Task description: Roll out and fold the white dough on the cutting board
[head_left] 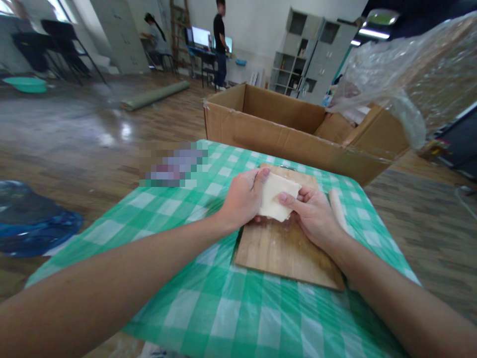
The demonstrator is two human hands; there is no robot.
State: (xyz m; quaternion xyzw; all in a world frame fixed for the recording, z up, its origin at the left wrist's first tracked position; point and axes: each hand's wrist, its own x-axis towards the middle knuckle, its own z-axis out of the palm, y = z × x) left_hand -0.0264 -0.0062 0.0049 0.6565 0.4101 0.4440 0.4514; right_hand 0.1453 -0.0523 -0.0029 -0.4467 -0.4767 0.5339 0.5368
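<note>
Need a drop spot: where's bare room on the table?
Bare cloth lies before the cutting board, between the left forearm and right forearm, and beyond the left one, short of the pixelated patch. Crowded: over the board, where left hand and right hand hold a pale sheet, and the board's right side, by a pale rod.

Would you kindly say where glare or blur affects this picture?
Head view: glare whitens the floor at left; the upper-left chair looks soft; coarse pixelation covers part of the tablecloth; left hand and right hand look clearer.
</note>
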